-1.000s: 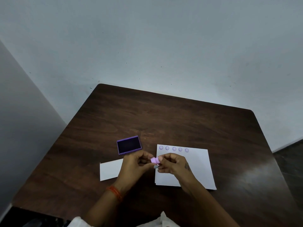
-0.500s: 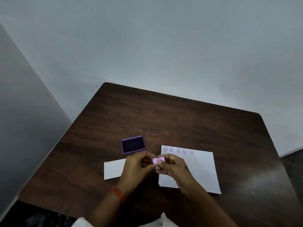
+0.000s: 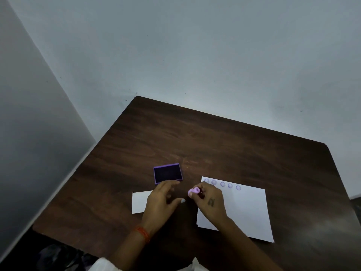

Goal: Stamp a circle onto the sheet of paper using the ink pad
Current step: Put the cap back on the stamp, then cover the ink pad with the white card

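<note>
A small pink stamp is pinched in the fingers of my right hand, held just left of the white sheet of paper. Along the sheet's far edge runs a row of several purple stamped circles. The purple ink pad lies uncovered on the dark wooden table, up and to the left of the stamp. My left hand hovers between the pad and the stamp with its fingers spread, holding nothing.
A smaller white paper lies at the left, partly under my left hand. Grey walls close off the table's far side and left side. An orange thread band circles my left wrist.
Both hands held the stamp together before. My left hand has let go and drawn off to the left with its fingers spread, leaving the stamp in my right hand alone.
</note>
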### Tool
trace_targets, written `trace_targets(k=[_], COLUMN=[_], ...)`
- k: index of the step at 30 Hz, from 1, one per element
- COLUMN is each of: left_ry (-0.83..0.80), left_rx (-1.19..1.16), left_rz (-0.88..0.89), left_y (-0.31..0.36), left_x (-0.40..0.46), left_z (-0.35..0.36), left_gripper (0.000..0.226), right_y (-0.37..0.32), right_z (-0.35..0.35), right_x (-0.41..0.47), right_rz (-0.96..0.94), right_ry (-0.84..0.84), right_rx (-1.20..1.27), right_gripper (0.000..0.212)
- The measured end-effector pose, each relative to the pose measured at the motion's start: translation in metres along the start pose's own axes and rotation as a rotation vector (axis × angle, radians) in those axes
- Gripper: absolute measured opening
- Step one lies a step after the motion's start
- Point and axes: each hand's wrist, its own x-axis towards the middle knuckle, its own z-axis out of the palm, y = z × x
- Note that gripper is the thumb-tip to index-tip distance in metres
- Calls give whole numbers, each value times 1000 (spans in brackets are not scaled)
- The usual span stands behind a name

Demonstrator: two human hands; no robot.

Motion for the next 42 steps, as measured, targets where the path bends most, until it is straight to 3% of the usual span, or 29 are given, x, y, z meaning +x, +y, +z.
trace_targets(k=[10, 15, 20, 24, 29, 37, 42], left_ry=[76, 239, 337, 281, 231, 208, 288], left_rx=[25, 49, 125, 113, 59, -12, -65], left_rz=[-74, -136, -338, -565, -675, -664, -604], left_y=[-15, -21, -27, -27, -28, -29, -18], left_x=[-2, -3, -10, -15, -19, -21, -11], left_z=[-11, -25, -34, -36, -36, -34, -36], left_gripper=[46, 37, 43, 58, 59, 51, 49], right_y=[-9, -25, -40, -42, -46, -49, -53], right_z=[11, 19, 38, 51, 64, 69, 60], right_x=[11, 0, -7, -8, -12, -18, -13], right_rz=[42, -138, -84, 2, 2, 31, 2], right_ry=[-98, 48, -139, -254, -321, -325, -222], right_rx=[-265, -320, -145, -163, -226, -178, -72], right_gripper=[32, 43, 41, 49, 54, 51, 43])
